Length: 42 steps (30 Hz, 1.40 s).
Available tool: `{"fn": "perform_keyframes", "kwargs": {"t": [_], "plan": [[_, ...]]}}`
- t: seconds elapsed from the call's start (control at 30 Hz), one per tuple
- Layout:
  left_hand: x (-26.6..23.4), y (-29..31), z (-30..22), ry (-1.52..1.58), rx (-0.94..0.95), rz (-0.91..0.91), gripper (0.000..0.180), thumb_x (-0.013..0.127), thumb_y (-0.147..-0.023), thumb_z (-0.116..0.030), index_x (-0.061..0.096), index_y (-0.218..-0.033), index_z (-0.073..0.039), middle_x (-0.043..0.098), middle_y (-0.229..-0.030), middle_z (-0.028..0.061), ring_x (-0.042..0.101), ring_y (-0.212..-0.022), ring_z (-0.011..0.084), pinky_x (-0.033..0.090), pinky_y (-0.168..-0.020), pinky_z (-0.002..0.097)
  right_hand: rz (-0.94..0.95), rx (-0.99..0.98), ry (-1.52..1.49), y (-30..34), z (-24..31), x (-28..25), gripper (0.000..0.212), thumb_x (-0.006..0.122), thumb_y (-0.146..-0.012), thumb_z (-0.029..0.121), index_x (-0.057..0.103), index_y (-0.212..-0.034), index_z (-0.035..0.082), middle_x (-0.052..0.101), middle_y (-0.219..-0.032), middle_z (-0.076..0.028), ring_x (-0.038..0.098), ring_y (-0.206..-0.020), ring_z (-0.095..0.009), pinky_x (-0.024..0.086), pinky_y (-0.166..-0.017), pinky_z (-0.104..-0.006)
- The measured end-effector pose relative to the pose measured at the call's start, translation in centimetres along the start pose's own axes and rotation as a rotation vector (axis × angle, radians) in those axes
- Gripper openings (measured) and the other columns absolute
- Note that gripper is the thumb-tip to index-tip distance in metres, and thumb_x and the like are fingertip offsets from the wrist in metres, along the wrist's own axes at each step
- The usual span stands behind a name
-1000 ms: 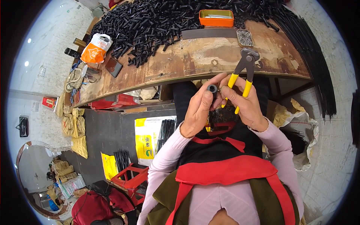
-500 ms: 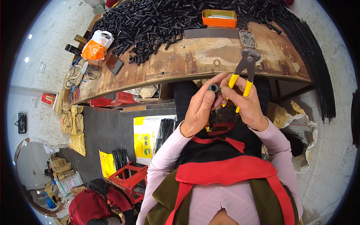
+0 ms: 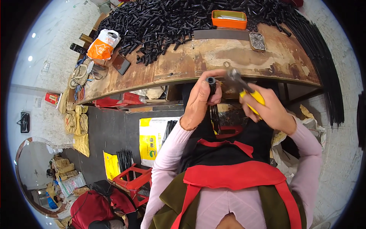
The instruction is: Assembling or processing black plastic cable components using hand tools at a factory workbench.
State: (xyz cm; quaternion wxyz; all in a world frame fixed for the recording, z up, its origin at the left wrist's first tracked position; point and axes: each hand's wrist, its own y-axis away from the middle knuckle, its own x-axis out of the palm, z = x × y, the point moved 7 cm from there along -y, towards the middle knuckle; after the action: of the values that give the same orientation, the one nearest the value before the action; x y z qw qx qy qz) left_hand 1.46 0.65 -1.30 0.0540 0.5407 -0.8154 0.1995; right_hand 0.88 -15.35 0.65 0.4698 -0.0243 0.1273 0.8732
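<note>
My left hand (image 3: 197,102) is closed around a short black tube (image 3: 211,81), held upright with its round open end facing up. Thin black strands (image 3: 214,116) hang below that hand; whether they join the tube is hidden. In my right hand (image 3: 271,108) is a pair of end-cutting pincers with yellow grips (image 3: 254,100). The fingers wrap the grips, and the dark metal head, blurred by motion, points up and left, just right of the tube. I cannot tell whether the head touches the tube.
On the wooden bench (image 3: 175,72) beyond my hands lies a heap of black tubes (image 3: 152,26). An orange tin (image 3: 229,20), a small tray of metal bits (image 3: 257,41), a phone (image 3: 121,65) and a plastic bag (image 3: 103,45) rest there. Long black rods (image 3: 322,65) overhang the right end.
My right hand has moved away from the tube to the right and turned. The pincers now lean left toward the tube, with their grips drawn together. My left hand still holds the tube.
</note>
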Motion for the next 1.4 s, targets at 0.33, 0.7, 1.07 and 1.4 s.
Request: {"fn": "perform_keyframes", "kwargs": {"t": [0.33, 0.7, 1.07, 1.4], "plan": [[1.3, 0.5, -0.7, -0.162, -0.047, 0.084, 0.059, 0.034, -0.102, -0.056, 0.050, -0.105, 0.001, 0.041, -0.070, -0.0017, 0.032, -0.062, 0.0068, 0.027, -0.057, 0.0227, 0.185, 0.156, 0.195, 2.2, 1.0, 0.4, 0.022, 0.050, -0.100, 0.018, 0.057, -0.113, 0.001, 0.061, -0.068, -0.006, 0.054, -0.053, -0.010, 0.043, -0.052, -0.0256], [1.8, 1.4, -1.1, -0.175, -0.038, 0.101, 0.058, 0.032, -0.102, -0.056, 0.050, -0.103, 0.000, 0.041, -0.072, -0.0009, 0.031, -0.065, 0.0074, 0.025, -0.058, 0.0232, 0.459, 0.493, 0.209, 3.6, 3.1, -0.2, 0.033, 0.046, -0.103, 0.025, 0.055, -0.121, -0.002, 0.063, -0.081, -0.005, 0.064, -0.078, -0.011, 0.050, -0.070, -0.0260], [1.9, 2.0, -1.8, -0.199, -0.076, 0.102, 0.060, 0.034, -0.099, -0.060, 0.048, -0.099, -0.001, 0.042, -0.072, -0.0002, 0.034, -0.064, 0.0083, 0.028, -0.058, 0.0243, 0.445, 0.312, 0.163, 2.9, 3.6, 0.5, 0.030, 0.048, -0.103, 0.026, 0.057, -0.101, -0.002, 0.058, -0.070, -0.005, 0.060, -0.065, -0.011, 0.048, -0.062, -0.0259], [1.3, 1.8, -2.2, -0.147, -0.076, 0.055, 0.066, 0.039, -0.097, -0.062, 0.051, -0.099, 0.003, 0.044, -0.072, 0.0019, 0.035, -0.062, 0.0085, 0.030, -0.059, 0.0245, 0.406, 0.277, 0.216, 3.1, 3.8, 0.7, 0.028, 0.047, -0.102, 0.024, 0.058, -0.108, -0.001, 0.062, -0.074, -0.006, 0.061, -0.065, -0.012, 0.049, -0.063, -0.0262]]}}
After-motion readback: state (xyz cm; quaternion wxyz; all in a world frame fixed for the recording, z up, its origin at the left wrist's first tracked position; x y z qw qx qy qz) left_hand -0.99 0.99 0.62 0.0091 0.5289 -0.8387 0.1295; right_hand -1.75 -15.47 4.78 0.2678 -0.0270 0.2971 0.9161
